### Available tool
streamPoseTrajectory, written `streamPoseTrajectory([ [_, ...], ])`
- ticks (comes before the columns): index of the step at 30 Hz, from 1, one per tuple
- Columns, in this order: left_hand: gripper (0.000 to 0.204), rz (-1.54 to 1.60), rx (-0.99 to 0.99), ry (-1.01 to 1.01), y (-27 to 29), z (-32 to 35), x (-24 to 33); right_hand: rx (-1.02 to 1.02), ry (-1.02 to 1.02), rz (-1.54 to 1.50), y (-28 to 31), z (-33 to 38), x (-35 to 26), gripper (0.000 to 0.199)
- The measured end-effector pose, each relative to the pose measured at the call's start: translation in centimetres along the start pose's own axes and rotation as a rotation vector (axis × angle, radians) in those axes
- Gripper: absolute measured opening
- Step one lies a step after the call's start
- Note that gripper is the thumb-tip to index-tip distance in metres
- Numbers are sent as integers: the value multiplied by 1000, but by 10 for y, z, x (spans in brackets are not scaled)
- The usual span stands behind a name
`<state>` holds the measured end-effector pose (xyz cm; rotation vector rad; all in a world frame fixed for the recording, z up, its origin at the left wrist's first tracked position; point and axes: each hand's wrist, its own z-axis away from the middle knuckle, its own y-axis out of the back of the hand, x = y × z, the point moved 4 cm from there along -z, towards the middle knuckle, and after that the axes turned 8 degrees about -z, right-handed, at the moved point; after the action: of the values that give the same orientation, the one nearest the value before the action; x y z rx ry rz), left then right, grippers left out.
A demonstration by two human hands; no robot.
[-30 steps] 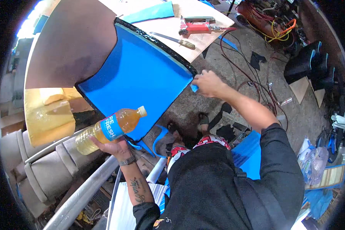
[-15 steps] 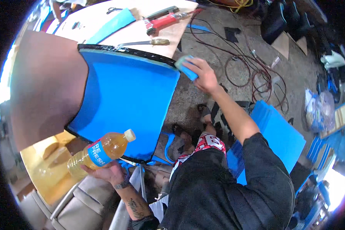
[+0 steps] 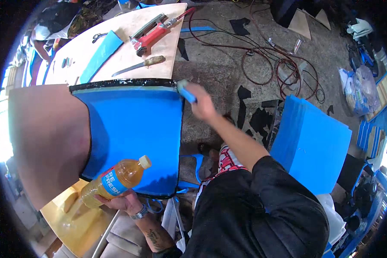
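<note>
In my left hand (image 3: 124,203) is a clear plastic bottle (image 3: 112,184) of amber liquid, capped and tilted, with my fingers wrapped around its underside. It hangs over the near left part of a blue sheet panel (image 3: 137,124) with curved sides. Along the panel's far edge runs a glossy, wet-looking black band (image 3: 124,83). My right hand (image 3: 203,104) grips a small blue foam piece (image 3: 188,92) with a greyish-green end. That end meets the band at the panel's far right corner. Slight blur hides some of the right fingertips.
Beyond the panel, a pale wooden board (image 3: 90,32) bears a red tool (image 3: 150,38), a wooden-handled knife (image 3: 144,64), scissors (image 3: 99,37) and a blue strip (image 3: 101,56). A brown sheet (image 3: 51,137) lies left. Blue sheets (image 3: 318,144) are stacked right; hoses (image 3: 284,71) coil on the floor. Another person (image 3: 58,21) is far left.
My view has shifted, and the panel appears lower and straighter. The foam piece is still at the panel's far right corner in my right hand. My left hand keeps hold of the bottle.
</note>
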<state>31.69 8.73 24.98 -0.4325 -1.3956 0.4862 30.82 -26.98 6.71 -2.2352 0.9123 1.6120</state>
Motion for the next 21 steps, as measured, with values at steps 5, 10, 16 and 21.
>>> streamPoseTrajectory([
  [5, 62, -40, 23, -14, -34, 3, -6, -349, -383, -76, 16, 82, 15, 46],
  [10, 62, -163, 69, -21, -78, -7, -25, -179, -138, -359, 42, -73, 35, 40],
  [16, 60, -108, 128, -3, -83, -3, -38, -907, -88, -221, -27, -176, 32, 39],
  [21, 69, -201, 221, -60, -100, 1, -48, -1284, -216, -147, -53, -188, 33, 39],
])
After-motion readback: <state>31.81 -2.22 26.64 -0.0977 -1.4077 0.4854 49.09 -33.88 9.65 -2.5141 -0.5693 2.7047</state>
